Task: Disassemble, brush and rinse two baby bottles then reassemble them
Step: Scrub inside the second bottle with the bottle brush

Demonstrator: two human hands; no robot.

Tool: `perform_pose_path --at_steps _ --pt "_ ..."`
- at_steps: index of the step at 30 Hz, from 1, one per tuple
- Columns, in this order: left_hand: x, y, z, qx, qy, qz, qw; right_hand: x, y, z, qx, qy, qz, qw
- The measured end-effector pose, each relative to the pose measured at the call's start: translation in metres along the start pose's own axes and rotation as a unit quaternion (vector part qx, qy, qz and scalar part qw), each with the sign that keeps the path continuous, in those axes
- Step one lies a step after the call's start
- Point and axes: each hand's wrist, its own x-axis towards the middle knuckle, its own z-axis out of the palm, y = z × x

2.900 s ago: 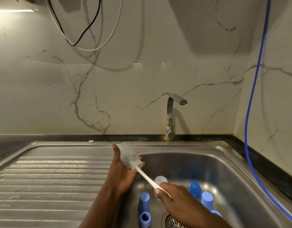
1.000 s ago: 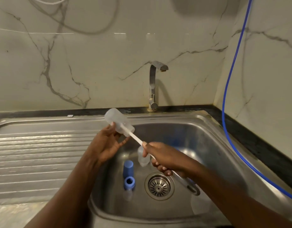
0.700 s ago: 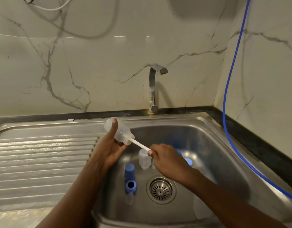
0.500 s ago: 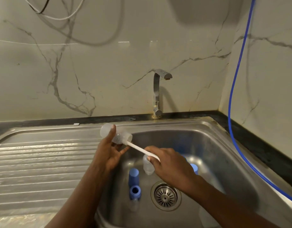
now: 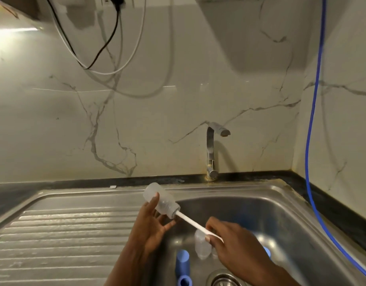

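Now left hand around clear bottle, right hand tight on brush handle

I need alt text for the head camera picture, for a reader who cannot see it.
Over a steel sink, the left hand holds a clear baby bottle tilted while the right hand grips the handle of a white brush pushed into it. A second clear bottle and blue parts sit in the basin; no water runs from the tap.
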Motion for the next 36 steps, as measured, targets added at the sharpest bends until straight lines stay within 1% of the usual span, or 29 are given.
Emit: perform_pose_path --at_steps 2,4,5,6,7,8,9,10,11,12,14,16,17,19,22,24,26,28,30,32,34,35,36 --pt "0.002 0.001 0.000 -0.003 -0.004 0.003 1.000 0.001 0.001 -0.002 -0.037 0.018 0.018 0.999" --pt "0.005 0.001 0.000 -0.014 -0.007 0.019 1.000 0.004 0.002 0.000 -0.019 0.015 0.037 0.999" --pt "0.006 0.001 0.000 -0.023 -0.009 0.029 0.999 0.007 0.002 0.000 0.007 -0.004 0.045 0.999" --pt "0.006 0.002 -0.001 -0.035 -0.014 0.038 0.999 0.009 0.001 0.000 0.067 -0.026 0.051 0.996" --pt "0.007 0.002 -0.003 -0.050 -0.021 0.043 0.998 0.009 -0.001 -0.003 0.156 -0.066 0.075 0.983" --pt "0.007 0.004 -0.005 -0.066 -0.029 0.043 0.996 0.009 -0.002 -0.006 0.257 -0.120 0.108 0.953" --pt "0.007 0.005 -0.007 -0.080 -0.039 0.037 0.995 0.007 -0.005 -0.009 0.327 -0.161 0.137 0.921" --pt "0.006 0.005 -0.007 -0.092 -0.047 0.025 0.994 0.006 -0.006 -0.010 0.360 -0.180 0.147 0.904" --pt "0.006 0.005 -0.006 -0.099 -0.053 0.013 0.994 0.005 -0.006 -0.009 0.360 -0.172 0.141 0.906" --pt "0.006 0.004 -0.006 -0.101 -0.052 0.001 0.994 0.003 -0.006 -0.006 0.339 -0.144 0.130 0.921" --pt "0.006 0.001 -0.004 -0.074 -0.052 -0.012 0.996 0.002 -0.002 0.002 0.235 -0.055 0.083 0.967" --pt "0.005 0.000 -0.003 -0.040 -0.042 -0.007 0.998 0.004 0.002 0.008 0.163 -0.006 0.021 0.986" --pt "0.004 0.001 -0.002 -0.033 -0.041 -0.010 0.999 0.006 0.003 0.008 0.136 0.003 -0.001 0.991" --pt "0.002 0.001 -0.001 -0.026 -0.041 -0.015 0.999 0.008 0.005 0.007 0.096 0.008 -0.016 0.995" --pt "0.007 -0.003 -0.003 -0.001 -0.031 -0.012 0.999 0.010 0.008 0.007 0.082 0.024 -0.024 0.996" --pt "0.008 -0.003 -0.005 -0.002 -0.042 -0.001 0.999 0.008 0.008 0.006 0.051 0.042 -0.019 0.998" --pt "0.010 0.000 -0.003 0.003 -0.054 0.011 0.998 0.009 0.009 0.000 -0.005 0.068 0.004 0.998" --pt "0.010 0.001 -0.002 -0.009 -0.054 0.012 0.998 0.009 0.010 -0.004 -0.043 0.103 0.025 0.993" --pt "0.013 -0.001 -0.003 -0.026 -0.049 0.010 0.998 0.007 0.010 -0.008 -0.074 0.125 0.026 0.989" --pt "0.014 -0.003 -0.005 -0.029 -0.045 0.000 0.999 0.006 0.011 -0.010 -0.088 0.129 0.012 0.988" --pt "0.013 -0.004 -0.006 -0.023 -0.052 -0.005 0.998 0.006 0.009 -0.011 -0.079 0.105 0.008 0.991" --pt "0.011 -0.004 -0.005 -0.017 -0.070 -0.008 0.997 0.006 0.009 -0.010 -0.026 0.074 0.008 0.997" --pt "0.010 -0.004 -0.005 -0.010 -0.088 -0.015 0.996 0.007 0.008 -0.010 0.060 0.034 0.017 0.997"
